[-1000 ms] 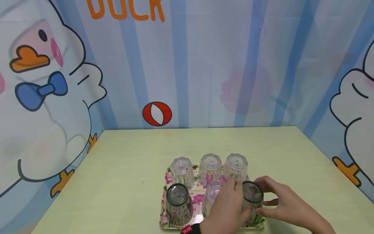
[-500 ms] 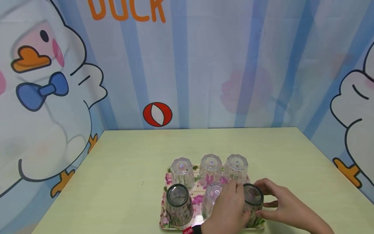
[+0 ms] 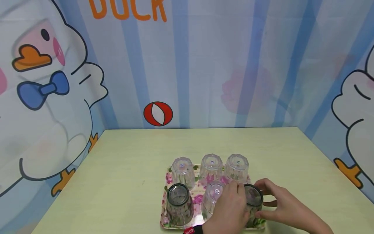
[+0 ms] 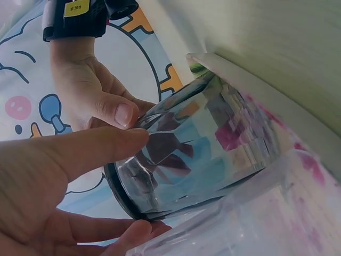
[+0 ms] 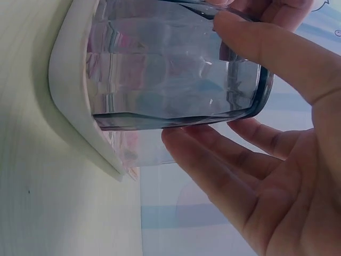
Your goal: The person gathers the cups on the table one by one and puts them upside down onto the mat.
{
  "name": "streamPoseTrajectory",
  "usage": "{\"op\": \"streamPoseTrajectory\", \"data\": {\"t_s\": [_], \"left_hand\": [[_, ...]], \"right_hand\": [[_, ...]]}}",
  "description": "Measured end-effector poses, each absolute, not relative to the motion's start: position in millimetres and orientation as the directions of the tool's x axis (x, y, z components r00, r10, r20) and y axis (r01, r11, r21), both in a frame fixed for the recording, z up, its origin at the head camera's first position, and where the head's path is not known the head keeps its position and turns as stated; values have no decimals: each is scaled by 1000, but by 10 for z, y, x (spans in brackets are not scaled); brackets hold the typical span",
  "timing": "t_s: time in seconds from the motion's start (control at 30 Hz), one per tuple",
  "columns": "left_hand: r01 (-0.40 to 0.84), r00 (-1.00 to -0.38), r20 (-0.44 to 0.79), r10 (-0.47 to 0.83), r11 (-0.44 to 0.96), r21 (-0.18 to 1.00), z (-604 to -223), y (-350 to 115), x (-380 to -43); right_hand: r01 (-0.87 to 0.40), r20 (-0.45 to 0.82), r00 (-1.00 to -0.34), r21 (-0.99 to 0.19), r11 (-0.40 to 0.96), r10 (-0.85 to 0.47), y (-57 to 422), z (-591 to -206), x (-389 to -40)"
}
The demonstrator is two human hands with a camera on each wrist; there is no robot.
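Observation:
A smoky grey drinking glass (image 3: 253, 195) stands upside down at the near right corner of a flowered tray (image 3: 197, 224). My left hand (image 3: 229, 208) holds it from the left; in the left wrist view the thumb lies along the glass (image 4: 181, 144) and the fingers are at its other side by the base. From the right, my right hand (image 3: 284, 204) grips the same glass, thumb on one side and fingers on the other in the right wrist view. Just left of my left hand, a clear glass (image 3: 211, 196) is partly hidden by it.
Another grey glass (image 3: 179, 206) stands inverted at the tray's near left. Three clear glasses, among them the middle one (image 3: 211, 165), form the back row, also upside down. The tray sits on a pale yellow table (image 3: 117, 175) before a duck-printed curtain (image 3: 210, 65).
Both hands stay at the grey glass. The left hand has shifted very slightly to the right; the glasses and tray look the same apart from a small camera shift.

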State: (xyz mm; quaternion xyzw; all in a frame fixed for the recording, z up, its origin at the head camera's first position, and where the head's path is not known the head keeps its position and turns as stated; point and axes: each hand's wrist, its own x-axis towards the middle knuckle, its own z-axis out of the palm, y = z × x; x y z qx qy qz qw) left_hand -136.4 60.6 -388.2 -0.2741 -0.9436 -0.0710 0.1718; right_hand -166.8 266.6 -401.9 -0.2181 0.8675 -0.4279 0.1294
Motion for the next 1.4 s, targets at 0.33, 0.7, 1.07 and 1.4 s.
{"op": "streamPoseTrajectory", "data": {"t_s": [0.33,0.7,1.07,1.4], "left_hand": [[523,-807,347,478,851,45,-3905,647,-1346],[560,-819,258,512,811,171,-3858,603,-1381],[592,-802,201,562,706,389,-3456,259,-1295],[404,-906,280,319,849,341,-2827,-571,-1665]], "right_hand": [[-252,-53,-873,-800,544,-484,2659,-4030,-1657],[-283,-46,-868,-773,568,-495,2663,-3986,-1658],[-416,153,-894,-633,653,-420,2640,-3694,-1635],[-500,298,-864,-428,753,-405,2547,-3145,-1944]]}}
